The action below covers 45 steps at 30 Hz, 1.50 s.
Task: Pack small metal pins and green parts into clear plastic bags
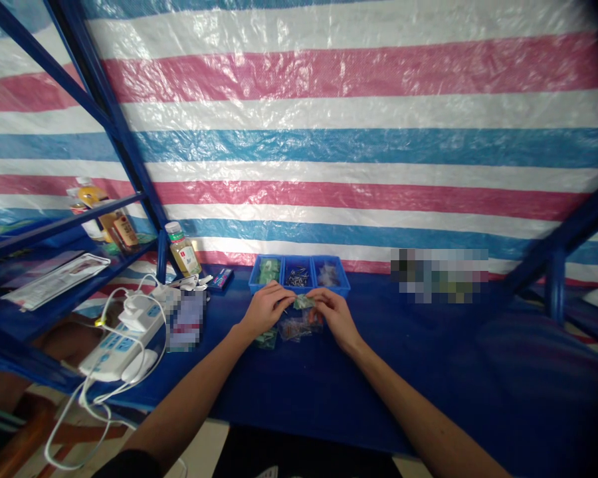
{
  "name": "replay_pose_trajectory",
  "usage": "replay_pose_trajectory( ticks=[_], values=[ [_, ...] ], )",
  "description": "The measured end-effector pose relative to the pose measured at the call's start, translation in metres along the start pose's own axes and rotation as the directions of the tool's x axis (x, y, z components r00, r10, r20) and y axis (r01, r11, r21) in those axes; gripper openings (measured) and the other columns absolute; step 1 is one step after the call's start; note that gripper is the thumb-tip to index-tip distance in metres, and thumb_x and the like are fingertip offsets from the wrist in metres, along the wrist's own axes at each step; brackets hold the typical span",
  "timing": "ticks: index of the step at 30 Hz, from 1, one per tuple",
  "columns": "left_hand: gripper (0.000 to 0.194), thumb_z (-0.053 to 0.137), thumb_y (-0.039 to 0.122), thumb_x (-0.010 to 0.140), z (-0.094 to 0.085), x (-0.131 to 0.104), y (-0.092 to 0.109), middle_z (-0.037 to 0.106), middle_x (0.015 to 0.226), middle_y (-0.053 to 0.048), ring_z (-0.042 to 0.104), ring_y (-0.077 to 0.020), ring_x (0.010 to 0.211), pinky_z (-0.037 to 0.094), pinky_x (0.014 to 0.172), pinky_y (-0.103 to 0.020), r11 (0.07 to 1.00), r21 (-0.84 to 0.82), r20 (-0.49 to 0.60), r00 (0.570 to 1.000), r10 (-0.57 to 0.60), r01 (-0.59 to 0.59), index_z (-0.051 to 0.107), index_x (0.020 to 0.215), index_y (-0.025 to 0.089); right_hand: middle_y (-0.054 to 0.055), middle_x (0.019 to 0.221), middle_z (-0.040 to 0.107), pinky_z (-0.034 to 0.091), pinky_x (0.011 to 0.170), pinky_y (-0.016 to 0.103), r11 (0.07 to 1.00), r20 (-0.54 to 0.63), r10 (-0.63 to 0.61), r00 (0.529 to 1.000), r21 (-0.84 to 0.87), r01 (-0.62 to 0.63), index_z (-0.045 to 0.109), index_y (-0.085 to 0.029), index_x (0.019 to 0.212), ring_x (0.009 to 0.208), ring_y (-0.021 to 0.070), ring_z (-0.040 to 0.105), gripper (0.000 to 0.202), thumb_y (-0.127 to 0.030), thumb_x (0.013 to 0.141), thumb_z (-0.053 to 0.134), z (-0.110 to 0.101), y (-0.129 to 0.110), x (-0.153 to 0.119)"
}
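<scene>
Head view: left grip (268,308) and right grip (335,317) pinch a small, crinkled, translucent, greenish packet (303,302).

Arms (194,392) forward; left fingers (279,293), right fingers (323,297) bent, apparently pinching.

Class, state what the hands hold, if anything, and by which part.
The left hand and right hand pinch a small greenish packet by its opposite sides, near the upper edge.

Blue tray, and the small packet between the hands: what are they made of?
Tray: probably molded plastic, slightly glossy, judging by its even color and thin walls. Packet: perhaps thin plastic film, pale green and crinkled-looking, though blur leaves it open.
</scene>
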<state>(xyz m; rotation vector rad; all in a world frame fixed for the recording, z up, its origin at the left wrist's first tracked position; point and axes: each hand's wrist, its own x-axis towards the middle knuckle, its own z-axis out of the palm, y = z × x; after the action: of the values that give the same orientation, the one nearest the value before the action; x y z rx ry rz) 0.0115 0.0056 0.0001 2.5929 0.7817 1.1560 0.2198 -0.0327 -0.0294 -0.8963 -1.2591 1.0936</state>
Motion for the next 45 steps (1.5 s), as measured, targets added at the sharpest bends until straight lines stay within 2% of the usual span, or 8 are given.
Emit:
replay_pose_trajectory(
  ticks=[5,13,20,28,34,38,40,45],
  values=[
    [0.024,0.051,0.028,0.103,-0.0005,0.0018,-0.0003,0.070,0.087,-0.006,0.060,-0.0189,0.085,0.047,0.084,-0.033,1.000,-0.011,0.009,1.000,0.019,-0.019,0.072,0.099,0.018,0.003,0.085,0.072,0.034,0.043,0.024,0.999,0.002,-0.022,1.000,-0.039,0.022,0.066,-0.021,0.097,0.050,0.0144,0.062,0.026,-0.040,0.081,0.074,-0.0007,0.0028,0.0018],
    [0.021,0.059,0.035,0.099,-0.0002,0.0031,0.0029,0.070,0.093,-0.008,0.062,-0.0207,0.093,0.048,0.090,-0.036,0.999,0.017,0.039,0.998,0.049,-0.049,0.069,0.093,0.018,-0.005,0.057,0.049,0.035,0.045,0.023,0.992,-0.059,-0.076,0.995,-0.105,0.070,0.063,-0.021,0.084,0.048,0.0115,0.047,0.028,-0.046,0.083,0.074,-0.0030,0.0007,0.0003],
    [0.018,0.061,0.035,0.097,0.0050,-0.0033,-0.0017,0.066,0.095,-0.005,0.060,-0.0145,0.074,0.049,0.068,-0.026,0.994,0.006,-0.024,0.993,-0.112,0.112,0.062,0.098,0.017,-0.005,0.066,0.058,0.030,0.036,0.022,0.995,-0.038,-0.020,0.999,-0.094,0.016,0.055,-0.022,0.086,0.037,0.0081,0.043,0.033,-0.052,0.086,0.070,-0.0018,0.0025,0.0003],
    [0.021,0.050,0.022,0.102,0.0014,-0.0002,-0.0016,0.070,0.092,-0.007,0.063,-0.0185,0.089,0.051,0.082,-0.031,1.000,-0.018,0.000,1.000,0.009,-0.009,0.070,0.107,0.019,-0.012,0.057,0.050,0.022,0.031,0.019,0.999,-0.069,0.028,0.997,0.042,-0.025,0.041,-0.028,0.100,0.029,0.0070,0.035,0.043,-0.048,0.081,0.074,0.0010,0.0010,-0.0002],
    [0.017,0.058,0.028,0.099,0.0030,0.0003,-0.0011,0.072,0.092,-0.007,0.063,-0.0190,0.087,0.051,0.085,-0.033,1.000,-0.016,-0.011,1.000,0.023,-0.024,0.072,0.103,0.020,-0.007,0.050,0.053,0.032,0.037,0.022,1.000,-0.027,0.025,0.999,-0.018,-0.026,0.055,-0.023,0.093,0.036,0.0128,0.050,0.027,-0.048,0.087,0.064,-0.0013,0.0001,0.0000],
    [0.020,0.058,0.032,0.100,0.0008,0.0017,0.0026,0.072,0.089,-0.007,0.062,-0.0191,0.084,0.050,0.084,-0.034,0.999,-0.020,-0.023,0.999,0.037,-0.038,0.072,0.097,0.018,0.000,0.069,0.067,0.035,0.040,0.024,0.999,-0.002,0.035,0.999,0.028,-0.035,0.061,-0.020,0.098,0.043,0.0143,0.058,0.025,-0.044,0.088,0.060,-0.0006,-0.0031,0.0003],
    [0.020,0.058,0.032,0.100,-0.0004,0.0023,0.0043,0.071,0.088,-0.007,0.061,-0.0193,0.084,0.049,0.085,-0.035,0.999,-0.014,-0.024,0.999,0.031,-0.032,0.071,0.094,0.017,0.001,0.076,0.069,0.035,0.040,0.024,1.000,-0.003,0.026,1.000,0.010,-0.026,0.061,-0.020,0.098,0.044,0.0130,0.057,0.027,-0.044,0.085,0.065,0.0004,-0.0047,0.0001],
    [0.019,0.058,0.032,0.100,-0.0001,0.0012,0.0035,0.069,0.086,-0.006,0.061,-0.0178,0.082,0.049,0.083,-0.032,1.000,0.005,-0.005,1.000,-0.021,0.021,0.068,0.093,0.017,-0.005,0.057,0.052,0.033,0.042,0.024,0.993,-0.061,-0.026,0.998,-0.120,0.019,0.062,-0.020,0.082,0.042,0.0100,0.043,0.031,-0.051,0.084,0.071,0.0012,-0.0049,-0.0009]
  ],
)
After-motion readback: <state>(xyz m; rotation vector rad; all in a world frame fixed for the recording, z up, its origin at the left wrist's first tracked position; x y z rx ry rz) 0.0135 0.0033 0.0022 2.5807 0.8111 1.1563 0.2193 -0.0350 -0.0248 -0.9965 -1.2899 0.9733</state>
